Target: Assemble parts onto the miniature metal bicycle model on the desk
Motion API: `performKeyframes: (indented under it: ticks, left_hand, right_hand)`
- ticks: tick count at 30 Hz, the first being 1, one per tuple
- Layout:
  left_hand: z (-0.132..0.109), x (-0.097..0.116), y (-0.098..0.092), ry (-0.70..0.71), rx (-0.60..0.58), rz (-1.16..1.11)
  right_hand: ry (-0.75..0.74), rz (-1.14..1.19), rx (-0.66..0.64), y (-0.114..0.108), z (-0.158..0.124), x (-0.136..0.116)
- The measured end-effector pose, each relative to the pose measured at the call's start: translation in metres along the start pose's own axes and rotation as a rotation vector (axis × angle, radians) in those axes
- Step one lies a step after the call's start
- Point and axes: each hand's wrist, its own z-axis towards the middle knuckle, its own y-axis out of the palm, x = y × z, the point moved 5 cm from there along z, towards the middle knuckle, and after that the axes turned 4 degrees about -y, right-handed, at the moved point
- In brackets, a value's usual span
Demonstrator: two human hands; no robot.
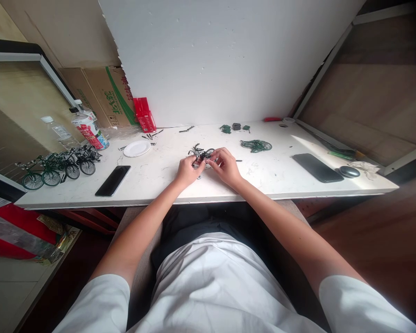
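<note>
A small black model bicycle (196, 150) is between my two hands above the middle of the white table. My left hand (189, 169) is closed on its left side, with thumb and fingers pinching the frame. From the right, my right hand (226, 165) pinches near the bicycle's wheel; whether its fingertips hold the bicycle or a small part is too small to tell. The fingers hide much of the frame. Right of my hands lies a pile of green bicycle parts with wheels (258, 145). Small green and black pieces (226, 128) lie behind.
Several finished model bicycles (51, 177) stand at the left, near bottles (90, 129). A phone (113, 181), a white paper plate (137, 148) and thin tools (152, 135) lie left of centre. A dark flat device (317, 168) and a mouse (349, 171) are at right. A white board (221, 60) rises behind.
</note>
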Motion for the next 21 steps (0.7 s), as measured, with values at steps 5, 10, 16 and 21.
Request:
performKeyframes:
  ticks: [5, 10, 16, 21]
  left_hand:
    - [-0.0002, 0.0011, -0.0012, -0.008, 0.006, 0.007]
    - [0.0000, 0.0014, -0.0009, -0.001, 0.006, 0.016]
    - [0.0002, 0.0046, -0.0025, 0.018, 0.016, 0.031]
    - [0.0002, 0.0054, -0.0025, 0.007, 0.009, 0.027]
  right_hand:
    - [-0.018, -0.005, 0.026, -0.0013, -0.0001, -0.0030]
    - [-0.020, -0.011, 0.026, -0.0015, 0.0000, -0.0038]
    - [-0.015, 0.000, 0.021, -0.0011, 0.0000, -0.0024]
    - [0.015, -0.003, 0.013, -0.0011, 0.0003, -0.0029]
